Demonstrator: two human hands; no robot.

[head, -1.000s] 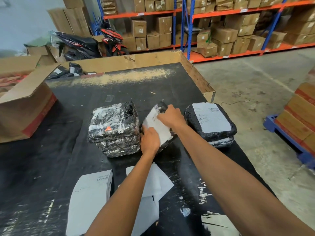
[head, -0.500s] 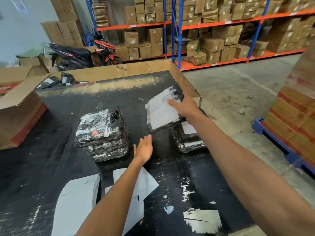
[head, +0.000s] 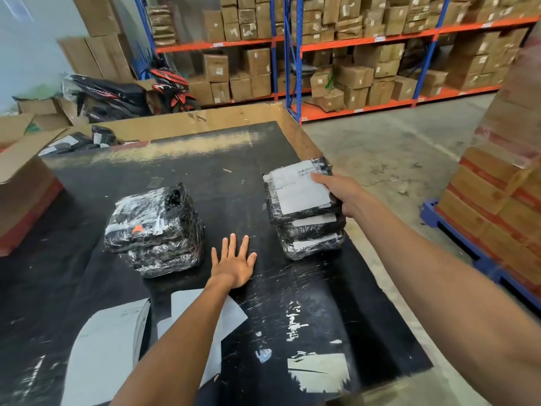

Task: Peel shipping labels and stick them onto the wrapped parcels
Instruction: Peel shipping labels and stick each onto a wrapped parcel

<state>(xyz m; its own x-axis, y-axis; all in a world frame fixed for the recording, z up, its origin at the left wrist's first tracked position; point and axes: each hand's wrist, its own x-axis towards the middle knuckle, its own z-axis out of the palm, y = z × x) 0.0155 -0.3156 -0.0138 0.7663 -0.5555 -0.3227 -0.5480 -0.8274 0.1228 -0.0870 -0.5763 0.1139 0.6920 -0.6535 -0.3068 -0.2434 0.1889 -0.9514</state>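
Already, the right hand [head: 341, 197] is gripping a labelled parcel [head: 298, 191] atop the right-of-frame stack, while the left hand [head: 234, 263] is resting flat and empty beside the unlabelled pile [head: 155, 227].

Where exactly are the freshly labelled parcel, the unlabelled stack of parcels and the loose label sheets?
Labelled parcel [head: 298, 191]: head view, on its white label.
Unlabelled stack [head: 155, 227]: head view, top parcel's wrap.
Label sheets [head: 102, 347]: head view, middle of the left sheet.
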